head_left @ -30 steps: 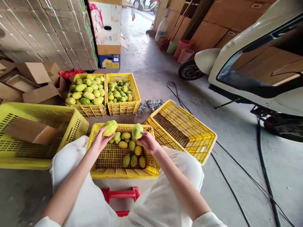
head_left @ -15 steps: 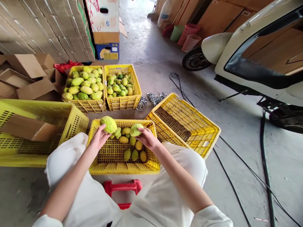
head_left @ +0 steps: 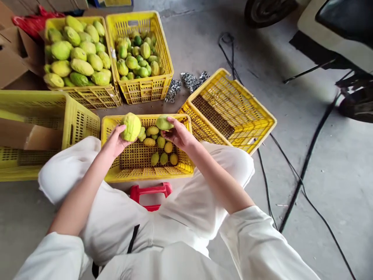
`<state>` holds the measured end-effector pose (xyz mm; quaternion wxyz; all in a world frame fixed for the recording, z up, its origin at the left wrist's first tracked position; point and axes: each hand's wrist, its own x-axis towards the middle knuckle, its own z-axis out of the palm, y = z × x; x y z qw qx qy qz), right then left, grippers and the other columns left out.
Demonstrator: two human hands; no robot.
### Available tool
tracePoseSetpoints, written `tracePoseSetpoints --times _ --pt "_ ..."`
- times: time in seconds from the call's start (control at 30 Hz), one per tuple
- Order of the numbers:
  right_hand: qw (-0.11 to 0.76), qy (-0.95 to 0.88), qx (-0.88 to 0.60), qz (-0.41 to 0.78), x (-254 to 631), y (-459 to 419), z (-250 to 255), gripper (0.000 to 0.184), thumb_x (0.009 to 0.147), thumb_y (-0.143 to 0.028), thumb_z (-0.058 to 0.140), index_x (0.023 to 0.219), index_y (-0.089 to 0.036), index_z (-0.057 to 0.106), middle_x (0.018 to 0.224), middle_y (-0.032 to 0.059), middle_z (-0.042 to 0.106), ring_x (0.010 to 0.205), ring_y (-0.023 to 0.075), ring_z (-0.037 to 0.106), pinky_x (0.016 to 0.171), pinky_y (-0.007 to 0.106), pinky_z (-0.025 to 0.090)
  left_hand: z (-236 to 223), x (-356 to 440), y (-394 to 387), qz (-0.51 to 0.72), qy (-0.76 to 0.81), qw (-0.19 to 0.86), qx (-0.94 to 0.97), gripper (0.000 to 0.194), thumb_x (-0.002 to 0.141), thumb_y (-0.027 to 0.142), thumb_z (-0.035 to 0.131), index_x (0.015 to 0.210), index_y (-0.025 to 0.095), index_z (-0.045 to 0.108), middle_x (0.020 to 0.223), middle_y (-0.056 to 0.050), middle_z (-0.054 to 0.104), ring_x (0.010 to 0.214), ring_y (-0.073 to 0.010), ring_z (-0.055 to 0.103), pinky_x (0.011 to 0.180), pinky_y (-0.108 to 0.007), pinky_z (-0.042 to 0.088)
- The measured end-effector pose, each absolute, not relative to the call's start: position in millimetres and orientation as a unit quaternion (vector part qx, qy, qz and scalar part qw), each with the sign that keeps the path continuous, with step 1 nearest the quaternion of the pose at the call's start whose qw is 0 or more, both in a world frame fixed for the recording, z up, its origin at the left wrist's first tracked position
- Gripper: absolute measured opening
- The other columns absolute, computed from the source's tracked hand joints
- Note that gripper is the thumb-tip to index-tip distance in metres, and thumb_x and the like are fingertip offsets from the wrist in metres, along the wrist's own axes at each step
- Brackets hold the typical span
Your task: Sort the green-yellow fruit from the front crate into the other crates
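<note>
My left hand (head_left: 115, 143) grips a large, bumpy yellow-green fruit (head_left: 131, 127), like a citron, from its lower left side. A smaller, smoother green fruit (head_left: 164, 122) of similar kind sits between the thumb and fingers of my right hand (head_left: 179, 134). Both hands are over a yellow plastic crate (head_left: 112, 175) between my knees. On the floor of this crate lie several small yellow and green fruits (head_left: 163, 158), mostly towards its right half. Part of the group at the back is hidden behind the hands and the held fruits.
Behind stand a crate heaped with large fruits (head_left: 82, 67) and a crate of smaller ones (head_left: 145, 50). A tilted yellow crate (head_left: 233, 109) is on the right, and a big crate holding cardboard (head_left: 43, 137) on the left. Black cables (head_left: 309, 155) cross the floor near a scooter (head_left: 314, 35).
The view has tipped downward, so the crates appear higher. The large fruit has turned in my left hand. My right hand still has the smaller fruit, its fingers slightly shifted.
</note>
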<state>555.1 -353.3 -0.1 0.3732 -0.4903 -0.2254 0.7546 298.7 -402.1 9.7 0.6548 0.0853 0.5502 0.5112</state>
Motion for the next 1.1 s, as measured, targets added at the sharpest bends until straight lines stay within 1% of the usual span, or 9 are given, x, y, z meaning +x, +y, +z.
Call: tracePoseSetpoints --times 0.13,0.3,0.4,0.57,0.67,0.77,0.87,0.93,1.1 --pt "0.379 -0.253 -0.454 0.766 559.1 -356.3 1.0 0.062 0.073 -0.048 0.109 0.111 -0.029 0.065 0.11 -0.0004 0.08 0.1 0.0198 0.08 0.093 0.036 0.072 6.9 301.6 -403.7 0.516 0.566 0.637 0.082 0.043 0.078 0.024 0.082 0.119 0.02 0.073 0.113 -0.011 0.087 0.123 -0.0339 0.085 0.093 -0.037 0.074" --pt "0.389 -0.28 -0.436 0.762 561.3 -356.6 5.2 0.066 0.064 -0.046 0.111 0.109 -0.026 0.068 0.107 -0.0006 0.077 0.102 0.0178 0.075 0.084 0.026 0.065 7.7 304.5 -400.2 0.537 0.572 0.612 0.098 0.041 0.077 0.018 0.085 0.116 0.021 0.074 0.105 -0.006 0.086 0.125 -0.0309 0.083 0.095 -0.033 0.071" --pt "0.395 -0.283 -0.438 0.757 561.4 -356.3 4.2 0.053 0.073 -0.042 0.104 0.109 -0.025 0.071 0.107 -0.0018 0.076 0.102 0.0167 0.071 0.08 0.023 0.061 9.8 304.6 -398.2 0.554 0.564 0.606 0.094 0.035 0.079 0.02 0.088 0.111 0.019 0.073 0.108 -0.01 0.086 0.129 -0.0319 0.082 0.097 -0.033 0.07" --pt "0.391 -0.238 -0.454 0.764 561.3 -356.4 3.5 0.028 0.089 -0.029 0.091 0.107 -0.026 0.068 0.103 -0.0032 0.076 0.097 0.0155 0.07 0.085 0.026 0.063 13.4 306.2 -397.6 0.559 0.544 0.622 0.066 0.038 0.088 0.034 0.09 0.119 0.02 0.072 0.124 -0.013 0.086 0.139 -0.0355 0.079 0.109 -0.045 0.07" --pt "0.375 -0.258 -0.445 0.771 562.9 -356.3 6.4 0.031 0.092 -0.025 0.087 0.119 -0.025 0.07 0.107 -0.0035 0.078 0.101 0.0138 0.073 0.094 0.029 0.062 11.3 305.9 -396.2 0.557 0.547 0.621 0.07 0.039 0.089 0.035 0.092 0.118 0.021 0.071 0.124 -0.012 0.086 0.138 -0.0341 0.079 0.109 -0.044 0.069" --pt "0.368 -0.288 -0.455 0.758 565.1 -355.3 5.4 0.033 0.095 -0.022 0.083 0.126 -0.023 0.07 0.107 -0.0065 0.077 0.1 0.0085 0.072 0.089 0.025 0.055 5.8 304.2 -394.2 0.554 0.556 0.615 0.079 0.037 0.087 0.034 0.094 0.112 0.022 0.07 0.113 -0.01 0.086 0.128 -0.0311 0.081 0.099 -0.036 0.069" --pt "0.384 -0.274 -0.465 0.749 566.0 -354.4 -1.0 0.026 0.093 -0.03 0.088 0.109 -0.023 0.07 0.099 -0.0058 0.074 0.092 0.0097 0.071 0.08 0.022 0.054 0.5 303.9 -393.6 0.556 0.561 0.607 0.087 0.033 0.085 0.033 0.094 0.105 0.022 0.07 0.102 -0.006 0.085 0.114 -0.0271 0.084 0.083 -0.029 0.066" --pt "0.401 -0.262 -0.463 0.746 566.1 -354.7 -5.1 0.037 0.084 -0.043 0.097 0.1 -0.026 0.069 0.095 -0.003 0.074 0.094 0.0153 0.071 0.077 0.024 0.06 -1.3 305.5 -394.5 0.559 0.556 0.608 0.094 0.033 0.083 0.037 0.094 0.103 0.024 0.071 0.1 -0.005 0.084 0.109 -0.0263 0.084 0.077 -0.029 0.064" --pt "0.403 -0.298 -0.447 0.741 567.0 -356.9 -3.9 0.056 0.065 -0.055 0.108 0.097 -0.031 0.068 0.103 -0.0018 0.079 0.1 0.0196 0.076 0.085 0.03 0.07 -1.2 310.7 -398.2 0.557 0.539 0.621 0.118 0.042 0.076 0.039 0.096 0.11 0.028 0.075 0.115 -0.006 0.087 0.125 -0.033 0.081 0.087 -0.037 0.069"
